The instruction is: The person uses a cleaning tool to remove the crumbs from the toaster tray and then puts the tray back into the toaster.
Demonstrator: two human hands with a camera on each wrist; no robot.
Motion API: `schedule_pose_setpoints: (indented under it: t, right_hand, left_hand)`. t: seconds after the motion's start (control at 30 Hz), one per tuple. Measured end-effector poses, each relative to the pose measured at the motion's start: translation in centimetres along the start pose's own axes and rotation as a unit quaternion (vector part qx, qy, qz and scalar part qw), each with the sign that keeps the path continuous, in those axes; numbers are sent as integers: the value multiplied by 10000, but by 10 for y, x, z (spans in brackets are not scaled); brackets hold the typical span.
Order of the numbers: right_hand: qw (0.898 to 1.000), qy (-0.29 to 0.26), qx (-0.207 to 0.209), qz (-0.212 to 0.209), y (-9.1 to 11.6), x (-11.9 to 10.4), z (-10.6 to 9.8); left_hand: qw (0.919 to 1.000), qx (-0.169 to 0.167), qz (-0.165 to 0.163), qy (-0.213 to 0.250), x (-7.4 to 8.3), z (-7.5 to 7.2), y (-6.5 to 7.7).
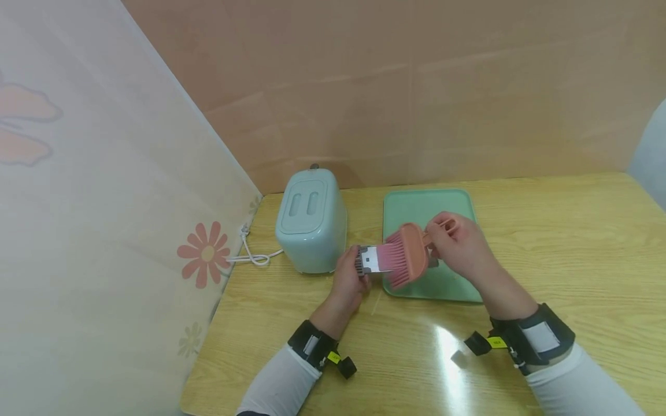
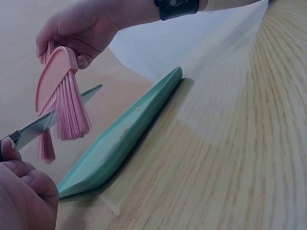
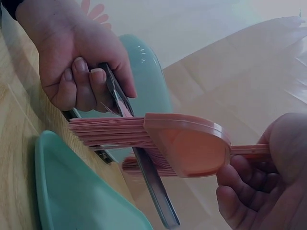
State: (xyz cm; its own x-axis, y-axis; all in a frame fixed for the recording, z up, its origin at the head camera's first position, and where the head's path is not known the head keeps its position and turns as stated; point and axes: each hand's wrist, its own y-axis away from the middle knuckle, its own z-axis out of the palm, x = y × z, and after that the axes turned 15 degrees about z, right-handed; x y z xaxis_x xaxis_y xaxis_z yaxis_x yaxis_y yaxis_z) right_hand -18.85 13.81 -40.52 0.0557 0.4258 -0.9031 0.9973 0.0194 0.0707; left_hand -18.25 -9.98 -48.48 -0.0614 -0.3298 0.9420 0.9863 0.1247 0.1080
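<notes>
My left hand (image 1: 348, 284) grips the dark slotted end of a thin metal crumb tray (image 1: 368, 260), held level with the green tray's left side in the head view. A pink hand brush (image 1: 415, 252) hangs from my right hand (image 1: 460, 247), whose fingers hold its looped handle. Its bristles (image 2: 72, 108) straddle the metal crumb tray and touch it, covering its middle; the far end sticks out past them. Below lies a green tray (image 1: 424, 200) with small crumbs (image 2: 126, 130) on it.
A pale blue toaster (image 1: 307, 231) with a lid on top stands left of the green tray, close to my left hand. Its white cord (image 1: 255, 258) runs to the left wall. A brown backdrop (image 1: 416, 115) rises behind the wooden table (image 1: 562, 242).
</notes>
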Motion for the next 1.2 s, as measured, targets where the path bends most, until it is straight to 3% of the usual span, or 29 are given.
schedule_pose_setpoints:
  t: [0.47,0.87,1.2]
  right_hand:
    - [9988,373,142,274,-5,1,-21]
    - [9968,531,380,451,-8,4,-34]
    - [9961,482,687,274,-7,5,-35]
  left_hand:
    - [9998,180,-34,75,0,-2,-2]
    - [10000,65,11,-20,2,-5,-3]
    - [9998,-55,177,-99,2,-6,-3]
